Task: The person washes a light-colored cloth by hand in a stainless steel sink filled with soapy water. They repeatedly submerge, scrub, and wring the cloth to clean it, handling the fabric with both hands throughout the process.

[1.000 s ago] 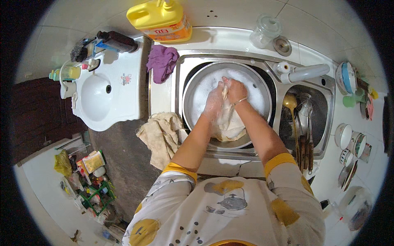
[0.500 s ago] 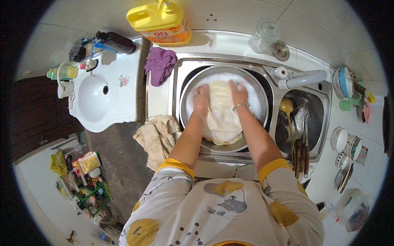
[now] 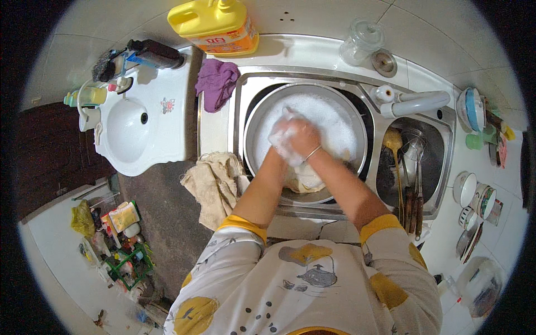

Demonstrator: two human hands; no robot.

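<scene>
A large round metal basin (image 3: 249, 125) sits in the left bowl of the steel sink, full of white suds (image 3: 329, 120). Left of the basin's middle, my two hands are pressed together. My left hand (image 3: 280, 139) is coated in foam and partly covered by the right. Over it curls my right hand (image 3: 305, 138), with a bangle (image 3: 312, 153) at the wrist. Both are closed; foam hides whatever lies between them. Just below them, a cream cloth (image 3: 306, 181) shows wet at the basin's near side, the rest of it under suds.
Left of the basin lie a beige rag (image 3: 212, 187) and a purple cloth (image 3: 216, 84). A yellow jug (image 3: 220, 28) and a glass jar (image 3: 362, 42) stand behind. The faucet (image 3: 416, 104) reaches over the right bowl, which holds ladles (image 3: 393, 139). Bowls (image 3: 464, 188) stand farther right.
My hands were apart on either side of the spread cream cloth. Now they have come together, foamy, left of the middle, and suds cover most of the cloth.
</scene>
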